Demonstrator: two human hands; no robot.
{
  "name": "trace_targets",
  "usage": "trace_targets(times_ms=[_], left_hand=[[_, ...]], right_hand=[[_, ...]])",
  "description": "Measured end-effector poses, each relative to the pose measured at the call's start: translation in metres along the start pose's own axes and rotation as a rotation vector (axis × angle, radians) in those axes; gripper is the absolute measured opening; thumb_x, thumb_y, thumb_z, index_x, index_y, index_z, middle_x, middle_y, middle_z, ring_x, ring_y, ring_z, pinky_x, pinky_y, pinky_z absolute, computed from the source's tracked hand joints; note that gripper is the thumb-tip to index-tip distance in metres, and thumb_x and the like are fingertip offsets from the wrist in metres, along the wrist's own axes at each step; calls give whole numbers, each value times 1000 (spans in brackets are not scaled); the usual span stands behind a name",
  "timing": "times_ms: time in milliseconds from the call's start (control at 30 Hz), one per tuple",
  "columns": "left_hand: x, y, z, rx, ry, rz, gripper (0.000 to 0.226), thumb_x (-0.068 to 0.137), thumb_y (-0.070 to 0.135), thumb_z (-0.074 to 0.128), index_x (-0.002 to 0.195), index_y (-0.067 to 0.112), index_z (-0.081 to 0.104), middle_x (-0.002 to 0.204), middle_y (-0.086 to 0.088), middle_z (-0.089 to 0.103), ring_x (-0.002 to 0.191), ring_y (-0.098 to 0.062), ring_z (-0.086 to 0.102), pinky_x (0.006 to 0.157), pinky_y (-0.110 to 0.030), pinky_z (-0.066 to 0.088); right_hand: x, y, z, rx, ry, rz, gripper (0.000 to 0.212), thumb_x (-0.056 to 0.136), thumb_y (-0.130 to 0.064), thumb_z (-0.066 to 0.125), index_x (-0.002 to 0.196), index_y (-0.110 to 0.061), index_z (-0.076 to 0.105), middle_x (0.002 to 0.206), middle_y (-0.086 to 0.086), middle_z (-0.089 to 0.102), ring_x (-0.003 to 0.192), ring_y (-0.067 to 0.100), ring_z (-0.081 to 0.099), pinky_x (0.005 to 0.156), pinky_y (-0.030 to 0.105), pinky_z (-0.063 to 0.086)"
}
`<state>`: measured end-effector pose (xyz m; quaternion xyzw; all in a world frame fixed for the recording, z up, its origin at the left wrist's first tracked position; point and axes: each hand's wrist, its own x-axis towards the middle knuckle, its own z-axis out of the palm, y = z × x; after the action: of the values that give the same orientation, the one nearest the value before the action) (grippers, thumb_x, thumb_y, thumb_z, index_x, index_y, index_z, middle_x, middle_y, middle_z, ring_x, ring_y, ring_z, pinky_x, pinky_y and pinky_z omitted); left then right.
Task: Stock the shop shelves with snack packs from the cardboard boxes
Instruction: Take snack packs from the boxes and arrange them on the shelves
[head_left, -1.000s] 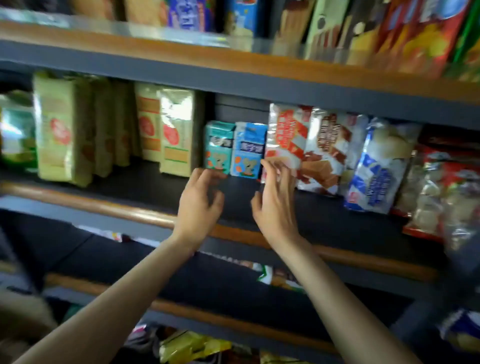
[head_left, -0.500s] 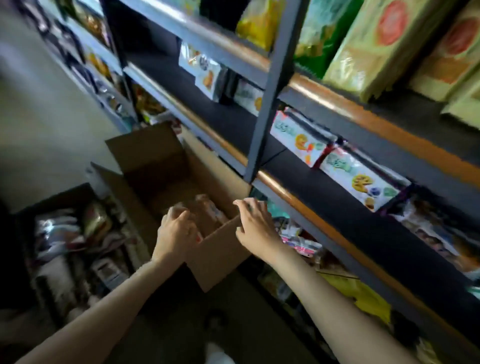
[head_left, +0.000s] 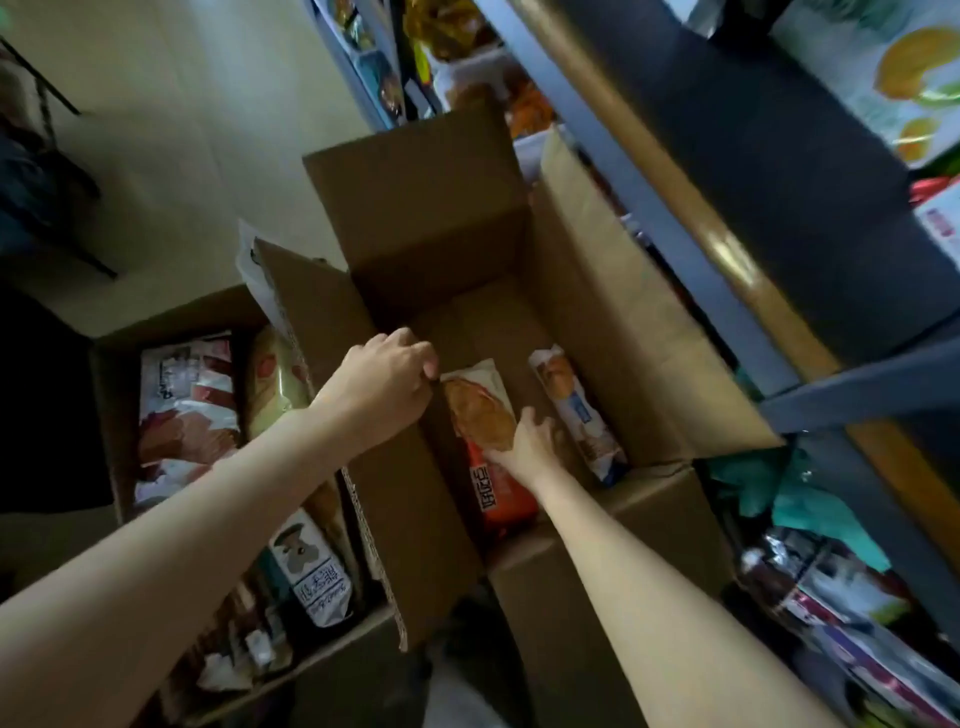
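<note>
Right hand (head_left: 524, 441) lies inside the open cardboard box (head_left: 613, 332), fingers spread over the middle of the orange snack pack (head_left: 485, 441); whether the thumb has closed under it cannot be told. Left hand (head_left: 387, 382) is at the box's left flap (head_left: 332, 332), fingers curled at its top edge, apparently holding it back.

Task item located: the orange pack lies flat on the box floor, long axis running from 12 to 6 o'clock. A white-and-blue snack pack (head_left: 576, 415) lies just beside it at 3 o'clock, not touching the hand.

Handling assessment: film-wrapped, judged light, soft-sided and slippery, with contents likely crushable. Recommend taking it across the middle by both long edges, thumb under, without squeezing.

Count: two packs visible in this box. A second box (head_left: 111, 374) at 9 o'clock holds several packs; exact number unclear. Shelves (head_left: 737, 270) stand at 2 o'clock, two tiers in view, goods on them blurred.
</note>
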<state>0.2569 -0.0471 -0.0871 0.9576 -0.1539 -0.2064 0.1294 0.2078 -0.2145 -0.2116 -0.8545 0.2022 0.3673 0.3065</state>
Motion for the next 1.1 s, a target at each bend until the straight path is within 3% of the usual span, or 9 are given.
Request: trace_targets(times_ms=[67,267,400,567,700,800,867,1033,1100], left_hand=[[24,-7,8,-13,-36,-28,27,91,16,46,115,18,58,118,-6,49,111,-27,49,93,-41,44],[54,-24,35,-65,-55,-29,26,91,14,47,114,15,59,116,-8,51,107,-28,52,89,-35,44],[43,-19,29,-138,-7,-4,25,90,12,47,112,13,60,113,-9,52,103,-28,54,86,-35,45],[14,21,-2,-293,-58,-47,29,91,22,52,118,10,54,114,-8,55,103,-23,55,84,-29,46],[-18,80,-55,-822,-213,-200,39,82,42,65,107,18,47,101,0,60,96,-16,58,83,-30,49],[-59,132,-98,-1021,-212,-66,18,82,32,68,87,20,56,92,0,63,82,-14,59,80,-30,51],[-92,166,-124,-1095,-168,108,9,84,18,66,87,19,57,93,-5,64,77,-16,60,79,-30,52],[-165,257,-185,-1011,-311,572,37,78,12,72,110,19,55,102,-3,69,83,-12,69,71,-23,55],[-200,304,-203,-938,-381,734,33,76,11,72,105,19,58,96,0,71,81,-9,69,67,-20,56]], right_hand=[[29,-4,24,2,-30,49,95,86,-35,66,150,-11,-1,155,22,2,143,40,4,114,50,12],[71,-10,70,-307,81,140,101,83,-42,65,149,-16,-6,154,21,3,138,42,18,110,55,22],[60,-5,41,-22,137,159,109,77,-31,74,149,-22,-6,153,18,7,138,40,19,110,54,25],[-16,-19,-46,215,290,-75,116,74,-38,76,148,-18,-12,151,17,12,140,33,19,112,48,25],[-127,-40,-105,260,501,-323,115,70,-37,79,148,-18,-2,144,14,25,134,28,30,109,43,32],[-221,-36,-136,176,720,-458,118,66,-41,82,149,-17,2,142,15,28,132,28,31,105,39,33],[-288,-23,-156,174,829,-515,119,63,-41,83,149,-17,5,142,14,28,133,25,29,105,30,28],[-451,41,-205,319,978,-492,103,72,-28,78,149,-25,9,146,4,31,131,21,39,104,34,37],[-509,73,-217,371,1056,-459,98,73,-29,78,148,-24,15,142,-2,33,130,20,39,106,34,36]])
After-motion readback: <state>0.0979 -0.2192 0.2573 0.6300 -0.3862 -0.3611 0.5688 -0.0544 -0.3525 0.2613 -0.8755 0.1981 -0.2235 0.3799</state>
